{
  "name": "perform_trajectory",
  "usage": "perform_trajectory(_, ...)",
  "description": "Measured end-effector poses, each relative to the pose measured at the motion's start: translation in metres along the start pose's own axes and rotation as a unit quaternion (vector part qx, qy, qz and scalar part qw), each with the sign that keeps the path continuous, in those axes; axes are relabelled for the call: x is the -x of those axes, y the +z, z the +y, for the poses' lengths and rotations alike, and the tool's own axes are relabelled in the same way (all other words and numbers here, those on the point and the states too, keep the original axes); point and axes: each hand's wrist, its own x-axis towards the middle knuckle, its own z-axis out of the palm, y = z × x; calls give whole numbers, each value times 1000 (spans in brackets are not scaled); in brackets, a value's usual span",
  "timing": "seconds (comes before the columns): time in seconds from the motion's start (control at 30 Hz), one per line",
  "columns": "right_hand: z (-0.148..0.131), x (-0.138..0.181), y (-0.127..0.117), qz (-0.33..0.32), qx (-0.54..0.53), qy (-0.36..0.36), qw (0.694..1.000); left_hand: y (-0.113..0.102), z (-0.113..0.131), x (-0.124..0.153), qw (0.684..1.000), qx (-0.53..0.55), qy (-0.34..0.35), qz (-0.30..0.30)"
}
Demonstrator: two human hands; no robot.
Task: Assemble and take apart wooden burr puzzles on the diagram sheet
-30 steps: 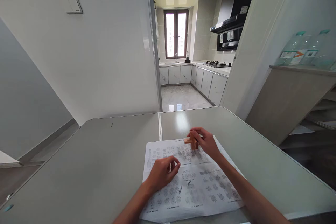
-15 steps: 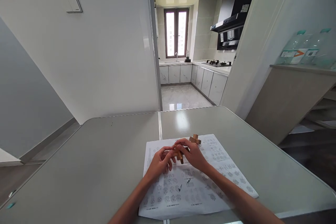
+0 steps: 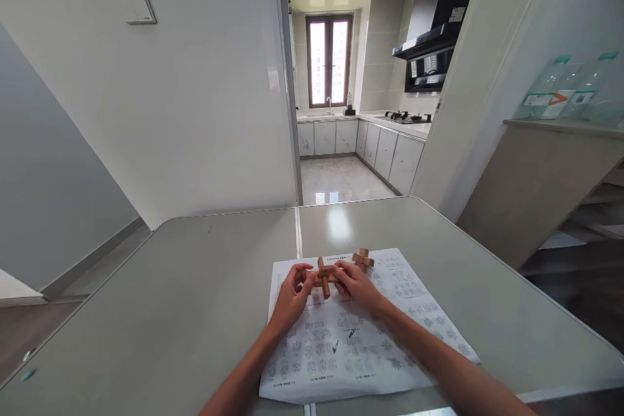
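Observation:
A small wooden cross-shaped puzzle [image 3: 323, 276] is held just above a printed sheet [image 3: 361, 338] on the grey table [image 3: 170, 299]. My left hand [image 3: 291, 294] pinches its left end and my right hand [image 3: 358, 286] grips its right end, fingers closed. A second wooden puzzle piece [image 3: 363, 259] lies on the sheet just beyond my right hand, untouched.
The sheet covers the near middle of the table, and a seam [image 3: 298, 234] runs down the tabletop. Behind stand a white wall, a kitchen doorway, and at right a counter [image 3: 560, 143] with plastic bottles [image 3: 550, 88].
My right hand set one wooden piece on the sheet's far part and came in to meet my left hand. Both hands now hold the cross-shaped puzzle, lifted slightly and turned.

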Motion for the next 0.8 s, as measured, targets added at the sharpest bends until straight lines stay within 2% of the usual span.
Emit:
perform_trajectory(0.1, -1, 1, 0, -9, -10, 4, 1000, -1, 0, 3, 990, -102, 95, 17)
perform_trajectory(0.2, -3, 3, 1, -28, -16, 10, 999, -2, 0, 6, 975, -156, 154, -32)
perform_trajectory(0.27, -3, 4, 2, -45, -19, 14, 999, -2, 0, 7, 972, -167, 159, -54)
perform_trajectory(0.4, -1, 4, 3, -75, -33, 22, 996, -3, -2, 8, 969, -181, 158, -50)
perform_trajectory(0.63, 3, 3, 3, -58, -43, 46, 996, -4, -2, 7, 966, -205, 152, -35)
perform_trajectory(0.8, -5, 3, -3, -84, -37, 44, 995, -3, 1, 7, 969, -195, 145, -33)
